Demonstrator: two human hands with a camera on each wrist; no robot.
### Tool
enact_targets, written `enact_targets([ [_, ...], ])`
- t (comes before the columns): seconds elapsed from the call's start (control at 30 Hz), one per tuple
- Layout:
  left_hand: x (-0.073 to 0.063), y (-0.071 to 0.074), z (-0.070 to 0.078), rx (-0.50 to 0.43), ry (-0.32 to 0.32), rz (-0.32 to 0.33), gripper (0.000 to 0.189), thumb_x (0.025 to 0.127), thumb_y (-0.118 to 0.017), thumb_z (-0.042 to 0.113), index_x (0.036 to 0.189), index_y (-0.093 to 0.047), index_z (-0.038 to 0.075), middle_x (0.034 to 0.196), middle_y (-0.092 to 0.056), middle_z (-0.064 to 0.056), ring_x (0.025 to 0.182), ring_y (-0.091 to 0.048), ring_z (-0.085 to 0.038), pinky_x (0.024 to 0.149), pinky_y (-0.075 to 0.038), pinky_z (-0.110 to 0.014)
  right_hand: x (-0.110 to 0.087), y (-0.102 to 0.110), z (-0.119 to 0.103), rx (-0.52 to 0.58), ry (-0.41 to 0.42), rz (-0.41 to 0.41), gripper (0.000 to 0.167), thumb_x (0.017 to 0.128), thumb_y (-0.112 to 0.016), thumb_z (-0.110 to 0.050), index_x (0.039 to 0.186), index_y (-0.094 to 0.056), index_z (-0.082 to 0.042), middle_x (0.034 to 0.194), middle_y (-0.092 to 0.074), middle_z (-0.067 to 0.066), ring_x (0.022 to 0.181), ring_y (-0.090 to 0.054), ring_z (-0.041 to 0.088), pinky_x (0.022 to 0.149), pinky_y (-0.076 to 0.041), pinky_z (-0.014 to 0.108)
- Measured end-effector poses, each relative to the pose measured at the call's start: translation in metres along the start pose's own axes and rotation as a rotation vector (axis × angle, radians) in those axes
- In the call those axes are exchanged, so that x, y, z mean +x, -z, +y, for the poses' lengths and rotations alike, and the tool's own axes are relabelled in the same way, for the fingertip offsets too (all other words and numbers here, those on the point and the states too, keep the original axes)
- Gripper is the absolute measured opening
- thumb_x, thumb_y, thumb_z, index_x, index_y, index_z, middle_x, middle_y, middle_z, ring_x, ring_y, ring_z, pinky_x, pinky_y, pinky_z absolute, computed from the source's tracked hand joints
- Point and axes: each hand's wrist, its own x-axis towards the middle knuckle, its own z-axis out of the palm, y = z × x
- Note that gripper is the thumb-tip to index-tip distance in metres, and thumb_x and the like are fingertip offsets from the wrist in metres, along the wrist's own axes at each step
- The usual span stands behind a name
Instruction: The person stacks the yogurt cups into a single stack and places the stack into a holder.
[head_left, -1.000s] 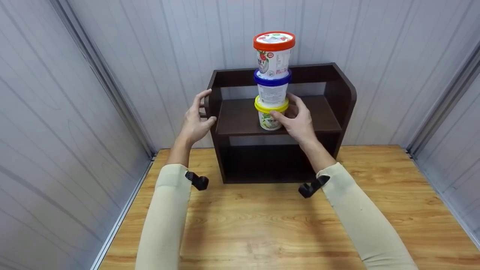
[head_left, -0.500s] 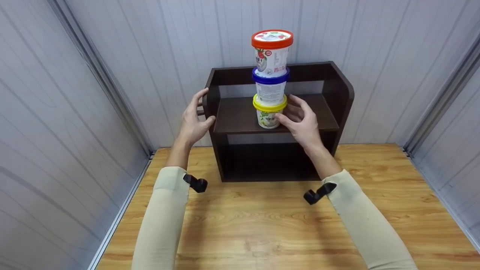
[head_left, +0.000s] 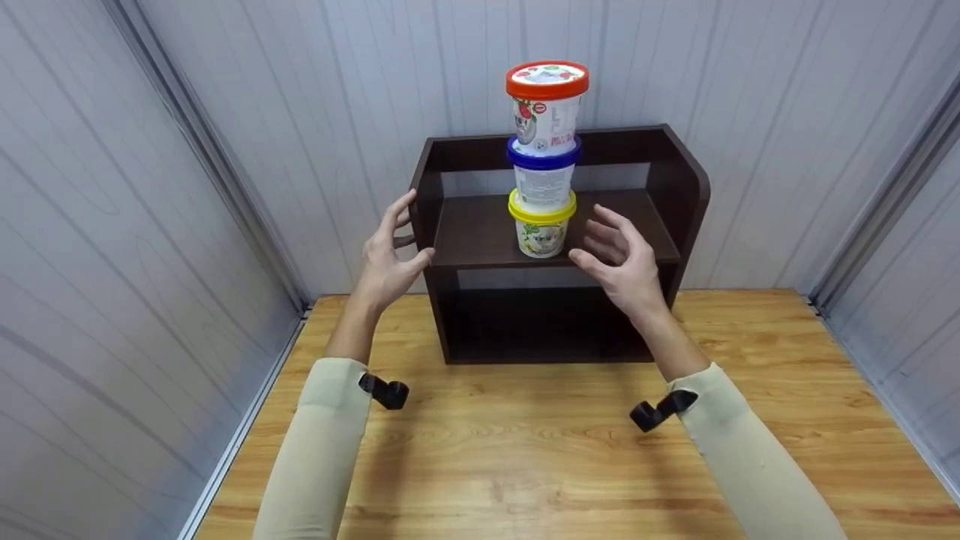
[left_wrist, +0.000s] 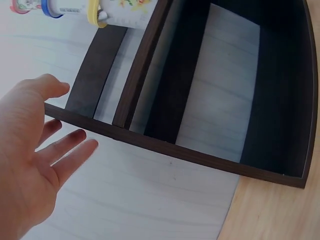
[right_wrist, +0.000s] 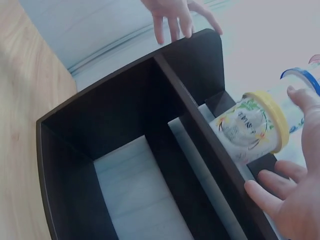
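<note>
Three lidded paper tubs stand stacked on the upper board of a dark brown two-tier shelf [head_left: 487, 232]. The yellow-lidded tub [head_left: 541, 237] is at the bottom, the blue-lidded tub [head_left: 543, 184] in the middle, and the red-lidded tub [head_left: 546, 124] on top. My right hand [head_left: 626, 266] is just right of the bottom tub, apart from it, fingers spread and loosely bent, holding nothing. My left hand [head_left: 386, 262] is at the shelf's left side panel, thumb in front and fingers outside; whether it touches is hard to tell. The left wrist view shows those fingers [left_wrist: 75, 160] relaxed.
The shelf's lower compartment [head_left: 547, 326] faces me, dark inside. A wooden tabletop [head_left: 510, 450] spreads in front. Pale panelled walls [head_left: 300, 90] enclose the back and both sides, close behind the shelf.
My right hand has let go of the yellow-lidded tub and drawn back to the right and toward me. The left hand has shifted slightly lower. The stack stays standing.
</note>
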Motion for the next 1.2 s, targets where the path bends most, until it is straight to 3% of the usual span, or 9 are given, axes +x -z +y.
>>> enact_targets([
  [0.27, -0.017, 0.004, -0.005, -0.056, -0.014, -0.015, 0.082, 0.100, -0.078, 0.002, 0.172, -0.045, 0.021, 0.172, -0.053, -0.023, 0.147, -0.064, -0.051, 0.106, -0.063, -0.067, -0.018, 0.012, 0.010, 0.027, 0.028, -0.031, 0.074, 0.099, -0.079, 0.003, 0.167, -0.053, -0.009, 0.164, -0.061, 0.027, 0.148, -0.063, 0.047, 0.104, -0.062, 0.019],
  [0.5, -0.035, 0.003, -0.011, -0.041, 0.024, -0.051, 0.077, 0.101, -0.082, 0.009, 0.170, -0.050, 0.021, 0.176, -0.052, -0.016, 0.158, -0.054, -0.049, 0.112, -0.057, -0.074, -0.033, 0.024, 0.020, -0.032, 0.032, -0.086, 0.076, 0.099, -0.078, 0.006, 0.169, -0.050, -0.005, 0.169, -0.057, 0.024, 0.149, -0.065, 0.032, 0.107, -0.062, 0.024],
  [0.73, -0.054, 0.000, -0.020, -0.052, 0.054, -0.104, 0.078, 0.104, -0.081, 0.013, 0.173, -0.046, 0.022, 0.180, -0.047, -0.012, 0.164, -0.046, -0.048, 0.118, -0.053, -0.075, -0.046, 0.039, 0.032, -0.125, 0.037, -0.180, 0.081, 0.101, -0.078, 0.001, 0.173, -0.043, -0.010, 0.177, -0.049, 0.019, 0.158, -0.055, 0.041, 0.111, -0.054, 0.017],
  [0.83, -0.061, -0.002, -0.023, -0.037, 0.071, -0.123, 0.079, 0.104, -0.082, 0.018, 0.173, -0.046, 0.026, 0.181, -0.046, -0.008, 0.165, -0.045, -0.046, 0.120, -0.050, -0.077, -0.052, 0.045, 0.037, -0.158, 0.034, -0.223, 0.084, 0.101, -0.079, -0.001, 0.175, -0.042, -0.014, 0.179, -0.047, 0.017, 0.161, -0.052, 0.043, 0.120, -0.054, 0.032],
  [1.0, -0.073, -0.003, -0.028, -0.012, 0.084, -0.143, 0.081, 0.103, -0.084, 0.025, 0.174, -0.044, 0.027, 0.181, -0.045, -0.008, 0.167, -0.042, -0.044, 0.122, -0.047, -0.078, -0.061, 0.052, 0.046, -0.165, 0.049, -0.254, 0.081, 0.101, -0.075, 0.000, 0.174, -0.043, -0.012, 0.179, -0.045, 0.020, 0.161, -0.048, 0.048, 0.127, -0.041, 0.074],
  [1.2, -0.088, -0.003, -0.036, -0.024, 0.115, -0.202, 0.080, 0.105, -0.082, 0.026, 0.175, -0.042, 0.026, 0.184, -0.040, -0.006, 0.171, -0.035, -0.044, 0.125, -0.040, -0.081, -0.071, 0.062, 0.054, -0.173, 0.047, -0.271, 0.078, 0.102, -0.072, 0.004, 0.173, -0.043, -0.007, 0.179, -0.043, 0.025, 0.161, -0.042, 0.056, 0.125, -0.039, 0.080],
])
